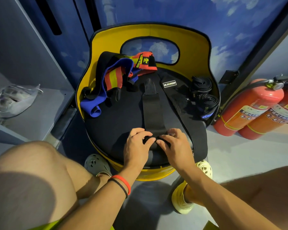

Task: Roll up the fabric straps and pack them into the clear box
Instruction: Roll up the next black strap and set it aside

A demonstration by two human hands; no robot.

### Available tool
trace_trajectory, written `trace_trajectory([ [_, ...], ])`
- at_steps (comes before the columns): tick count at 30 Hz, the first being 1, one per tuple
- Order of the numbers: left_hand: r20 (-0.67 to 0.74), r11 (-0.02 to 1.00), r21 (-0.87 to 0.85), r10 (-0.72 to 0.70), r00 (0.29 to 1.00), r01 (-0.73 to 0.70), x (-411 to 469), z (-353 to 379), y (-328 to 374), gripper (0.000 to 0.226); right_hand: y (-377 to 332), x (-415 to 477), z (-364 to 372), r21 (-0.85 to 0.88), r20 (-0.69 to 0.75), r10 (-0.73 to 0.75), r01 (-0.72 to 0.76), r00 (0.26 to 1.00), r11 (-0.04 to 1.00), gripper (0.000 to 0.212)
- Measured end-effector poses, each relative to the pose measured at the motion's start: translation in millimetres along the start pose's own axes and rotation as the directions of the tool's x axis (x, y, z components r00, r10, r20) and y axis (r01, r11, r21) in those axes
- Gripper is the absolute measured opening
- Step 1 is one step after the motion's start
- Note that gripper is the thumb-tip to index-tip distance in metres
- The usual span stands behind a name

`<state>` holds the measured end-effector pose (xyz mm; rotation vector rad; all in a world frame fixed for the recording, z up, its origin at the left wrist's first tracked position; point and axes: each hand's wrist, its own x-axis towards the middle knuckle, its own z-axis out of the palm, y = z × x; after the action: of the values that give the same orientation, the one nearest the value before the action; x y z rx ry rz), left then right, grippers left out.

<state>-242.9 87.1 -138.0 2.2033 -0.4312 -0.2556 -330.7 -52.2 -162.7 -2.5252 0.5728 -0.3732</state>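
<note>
A long black strap (152, 105) lies flat down the middle of the black seat cushion (121, 117) of a yellow chair. Its near end is curled into a small roll. My left hand (137, 144) and my right hand (174, 144) both pinch that roll with curled fingers at the cushion's front edge. Two rolled black straps (204, 95) sit at the seat's right side. A tangle of blue, red and yellow straps (113, 77) lies at the back left. A second black strap with a white label (170, 84) runs along the right. No clear box is in view.
The yellow chair back (150, 33) curves round the seat. Two red fire extinguishers (256, 110) lie on the floor at the right. A grey shelf at the left holds a plastic bag (15, 100). My knees and sandalled feet are below the seat.
</note>
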Motion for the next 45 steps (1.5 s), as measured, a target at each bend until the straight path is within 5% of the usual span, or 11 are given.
trace_trajectory([
  [8,0.068,0.986,0.167,0.007,0.998,-0.018,13,4,-1,0.032,-2,9,-2,-0.16,0.017,-0.073,0.075,0.997,0.984,0.054],
  [13,0.056,0.982,0.19,-0.02,0.998,0.009,21,0,2,0.031,-3,1,-5,-0.082,0.031,-0.079,0.082,0.996,0.993,0.032],
  [22,-0.035,0.993,0.115,-0.017,0.999,0.021,16,0,0,0.027,-14,5,-16,-0.031,0.142,-0.01,0.015,0.99,0.999,0.043],
  [28,0.039,0.996,0.08,-0.04,0.998,0.037,13,-3,1,0.035,-13,4,-12,0.052,0.076,0.043,-0.047,0.996,0.998,0.02],
  [32,0.175,0.994,0.093,-0.078,0.981,0.062,11,-4,1,0.033,-7,9,-8,0.129,0.014,0.093,-0.094,0.996,0.987,0.023],
  [36,0.133,0.996,-0.026,-0.078,0.988,0.082,10,-10,-6,0.025,-6,14,-8,0.108,0.008,0.069,-0.07,0.998,0.992,0.026],
  [42,0.174,1.0,0.011,-0.021,0.984,0.019,11,-15,-12,0.028,1,11,-20,0.041,0.106,-0.034,0.03,0.994,0.999,0.026],
  [45,0.125,0.999,-0.012,-0.047,0.991,0.049,12,-11,-9,0.028,9,4,-25,0.015,0.229,-0.107,0.107,0.967,0.994,0.044],
])
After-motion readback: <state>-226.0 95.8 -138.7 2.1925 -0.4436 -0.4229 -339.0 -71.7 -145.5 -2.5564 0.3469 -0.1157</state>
